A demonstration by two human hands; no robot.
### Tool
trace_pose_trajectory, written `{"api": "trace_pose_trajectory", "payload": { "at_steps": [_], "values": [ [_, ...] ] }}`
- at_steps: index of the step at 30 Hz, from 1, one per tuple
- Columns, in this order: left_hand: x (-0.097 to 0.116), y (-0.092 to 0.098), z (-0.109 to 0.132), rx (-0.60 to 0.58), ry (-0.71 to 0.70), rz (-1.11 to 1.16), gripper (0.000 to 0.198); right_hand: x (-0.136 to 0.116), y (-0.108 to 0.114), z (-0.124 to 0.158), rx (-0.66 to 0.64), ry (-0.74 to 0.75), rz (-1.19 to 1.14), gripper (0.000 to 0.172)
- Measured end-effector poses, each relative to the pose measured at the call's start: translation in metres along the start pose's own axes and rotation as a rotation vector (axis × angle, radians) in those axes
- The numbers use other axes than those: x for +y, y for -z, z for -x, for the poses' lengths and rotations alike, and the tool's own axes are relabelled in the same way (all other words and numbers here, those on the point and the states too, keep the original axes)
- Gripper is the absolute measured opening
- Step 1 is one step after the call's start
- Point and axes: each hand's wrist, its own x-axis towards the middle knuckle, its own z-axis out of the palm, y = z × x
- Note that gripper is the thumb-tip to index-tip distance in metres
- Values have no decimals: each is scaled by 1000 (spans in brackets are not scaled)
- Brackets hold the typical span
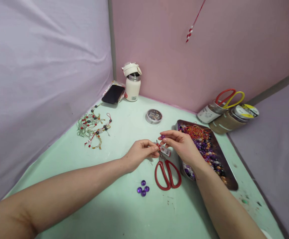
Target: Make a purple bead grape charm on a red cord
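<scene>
My right hand (180, 142) pinches a purple bead (162, 136) between thumb and fingertips, above the table near the tray. Close to its left, my left hand (144, 152) is closed in a pinch; what is between its fingertips is too small to make out. Beneath the two hands lie a small white-and-red tube (165, 151) and scissors with red handles (168, 176), their blades partly hidden. Several purple beads (143, 193) sit in a little cluster on the table, nearer to me. A metal tray (225, 166) of mixed beads and red-orange cord stands beside my right forearm, which covers its near edge.
A round clear container (154, 116) sits behind my hands. Beaded strings (92, 126) lie at left. Behind them are a phone (113, 94) and a white bottle (133, 88). Jars (230, 119), one holding red and yellow handles, stand at back right. A beaded cord (189, 32) hangs above.
</scene>
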Motion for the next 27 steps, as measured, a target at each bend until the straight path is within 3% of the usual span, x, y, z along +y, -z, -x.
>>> {"api": "trace_pose_trajectory", "payload": {
  "at_steps": [13,21,27],
  "values": [
    [-1,0,-1,-5,-16,9,29,4,1,-1,-40,57,49,23],
    [-3,1,-1,-4,-39,-45,31,4,2,2,-217,43,156,24],
    [-6,0,-2,-32,-82,-25,29,3,3,4,-237,58,182,25]
  ]
}}
